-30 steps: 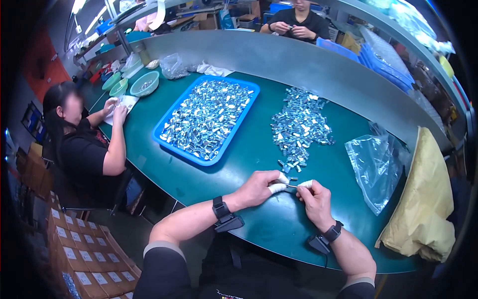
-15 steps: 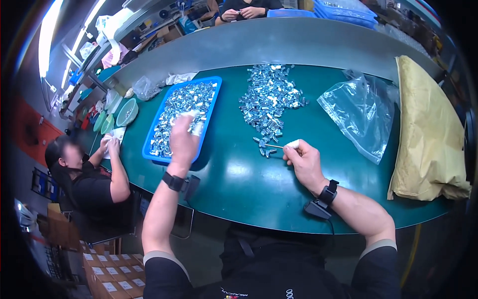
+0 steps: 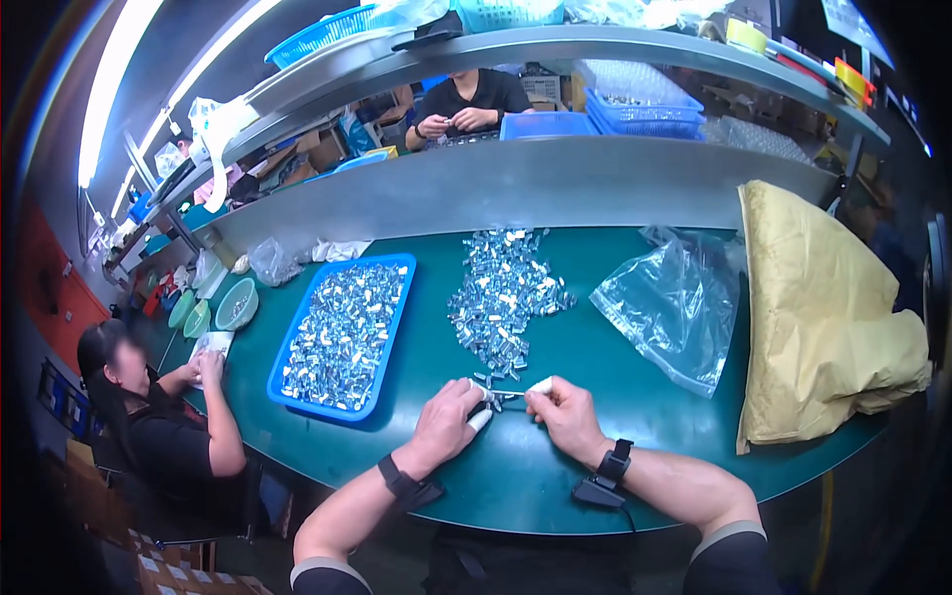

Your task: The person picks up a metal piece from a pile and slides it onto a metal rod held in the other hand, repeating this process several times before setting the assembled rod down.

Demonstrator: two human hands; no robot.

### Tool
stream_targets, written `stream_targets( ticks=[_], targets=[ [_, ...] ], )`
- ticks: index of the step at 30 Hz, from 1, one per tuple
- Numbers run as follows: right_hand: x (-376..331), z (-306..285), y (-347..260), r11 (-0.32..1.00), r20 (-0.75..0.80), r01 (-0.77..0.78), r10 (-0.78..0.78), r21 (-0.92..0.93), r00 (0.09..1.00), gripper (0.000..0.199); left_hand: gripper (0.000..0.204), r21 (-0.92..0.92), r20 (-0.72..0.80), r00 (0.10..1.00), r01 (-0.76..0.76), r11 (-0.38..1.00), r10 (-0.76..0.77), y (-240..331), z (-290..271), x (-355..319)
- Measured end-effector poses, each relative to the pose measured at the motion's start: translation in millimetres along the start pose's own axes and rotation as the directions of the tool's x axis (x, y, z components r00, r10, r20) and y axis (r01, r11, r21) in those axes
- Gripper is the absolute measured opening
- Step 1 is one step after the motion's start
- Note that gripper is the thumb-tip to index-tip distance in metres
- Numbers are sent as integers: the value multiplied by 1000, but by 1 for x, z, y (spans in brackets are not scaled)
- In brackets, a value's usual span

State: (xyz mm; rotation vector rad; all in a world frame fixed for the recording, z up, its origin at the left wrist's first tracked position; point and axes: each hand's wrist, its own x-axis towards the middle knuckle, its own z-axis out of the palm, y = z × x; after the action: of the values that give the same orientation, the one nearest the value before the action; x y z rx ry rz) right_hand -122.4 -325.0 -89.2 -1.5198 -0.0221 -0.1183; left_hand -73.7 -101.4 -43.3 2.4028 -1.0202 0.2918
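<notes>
- Silvery metal pieces (image 3: 501,302) lie heaped mid-surface (image 3: 580,352), with a blue tray (image 3: 394,332) of similar ones at nine o'clock from the heap.
- At five o'clock, the right hand (image 3: 563,412) pinches a thin rod (image 3: 514,394), its free end pointing toward nine.
- At seven o'clock, the left hand (image 3: 448,426) has its fingertips by that end (whether they grip anything, I can't tell).
- Rod: probably stiff, light, apt to roll; best held near its three-o'clock end.
- Pieces: likely light, hard, slippery; best pinched across opposite sides.
</notes>
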Motion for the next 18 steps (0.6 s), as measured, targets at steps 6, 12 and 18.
stream_targets(
  ticks=[6,12,18],
  targets=[
    [-2,0,-2,999,11,-17,18,-29,1000,13,22,-14,-43,999,9,1000,-10,-2,-1,0],
    [-5,2,-1,998,28,-60,61,-31,998,13,24,-251,-1,993,115,961,-119,-21,3,-6],
    [4,-4,-5,997,26,-65,66,-48,997,12,27,-592,162,936,346,728,-313,-21,4,-4]
  ],
)
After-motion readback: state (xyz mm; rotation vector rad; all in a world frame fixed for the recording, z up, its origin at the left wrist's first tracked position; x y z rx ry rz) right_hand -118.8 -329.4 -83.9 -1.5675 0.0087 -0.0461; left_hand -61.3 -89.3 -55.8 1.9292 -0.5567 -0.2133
